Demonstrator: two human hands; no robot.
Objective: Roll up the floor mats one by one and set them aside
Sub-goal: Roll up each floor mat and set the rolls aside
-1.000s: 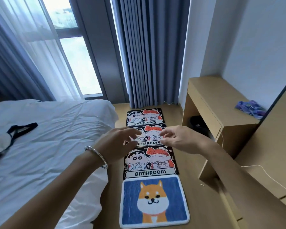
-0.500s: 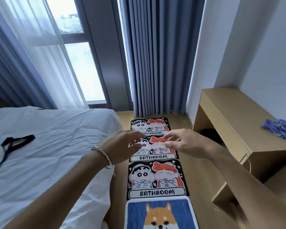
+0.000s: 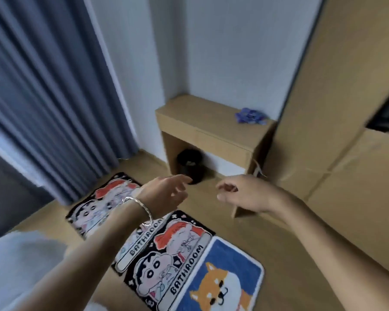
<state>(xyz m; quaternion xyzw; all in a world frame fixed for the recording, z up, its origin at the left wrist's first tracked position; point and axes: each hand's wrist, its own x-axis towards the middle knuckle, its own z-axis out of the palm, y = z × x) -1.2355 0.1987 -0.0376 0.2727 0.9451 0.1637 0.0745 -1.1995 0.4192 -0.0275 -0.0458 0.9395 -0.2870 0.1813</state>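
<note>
Several floor mats lie flat in a row on the wooden floor. The nearest is a blue mat with an orange dog (image 3: 220, 277). Beyond it come three black cartoon "BATHROOM" mats: the near one (image 3: 171, 254), the middle one (image 3: 142, 239) mostly hidden by my left forearm, and the far one (image 3: 101, 203) by the curtain. My left hand (image 3: 166, 191), with a silver bracelet on the wrist, hovers above the mats with relaxed fingers and holds nothing. My right hand (image 3: 240, 194) floats beside it over the bare floor, fingers loosely curled, empty.
A wooden desk (image 3: 211, 126) stands against the white wall with a purple item (image 3: 249, 115) on top and a black bin (image 3: 189, 164) under it. A tall wooden cabinet (image 3: 346, 131) fills the right. Blue curtains (image 3: 50, 97) hang at left; white bedding (image 3: 20, 261) lies at lower left.
The view has swung right and tilted, so the mats now run diagonally. Both hands have shifted from above the middle mats toward the desk and spread slightly apart.
</note>
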